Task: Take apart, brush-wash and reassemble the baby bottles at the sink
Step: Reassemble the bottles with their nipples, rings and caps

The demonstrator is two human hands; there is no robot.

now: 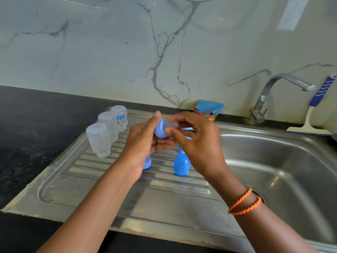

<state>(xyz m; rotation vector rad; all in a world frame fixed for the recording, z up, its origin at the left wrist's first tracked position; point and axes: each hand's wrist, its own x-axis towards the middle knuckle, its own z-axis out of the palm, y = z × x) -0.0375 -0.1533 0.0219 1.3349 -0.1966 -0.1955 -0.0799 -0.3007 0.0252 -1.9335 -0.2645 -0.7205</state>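
Hands meet above the ribbed stainless-steel draining board (102,181), working on one small piece between them. The left hand (144,141) curls its fingers round a blue plastic screw collar (160,131), thumb raised along its upper side. The right hand (193,141) pinches what looks like a clear silicone teat (171,125) sitting in that collar, though blur makes the teat hard to make out. An orange braided cord bracelet (245,202) wraps the right wrist.

Three clear plastic baby bottle bodies (99,139) stand upside down in a row on the far left part of the draining board, close beside one another; the farthest carries a small printed label. Below the hands, a blue domed plastic cap (181,164) stands on the ribs, and another blue plastic piece (147,163) peeks out just past the left wrist. More blue parts lie behind the right hand, mostly hidden.

To the right lies the stainless-steel sink basin (291,161), with a bent chrome tap (273,92) behind it. A green and orange tub holding a folded blue cloth (208,109) stands at the back edge against the white marble-veined wall (109,52). A blue-handled white squeegee (313,114) leans in the right corner. Black stone countertop (27,134) surrounds the sink unit.
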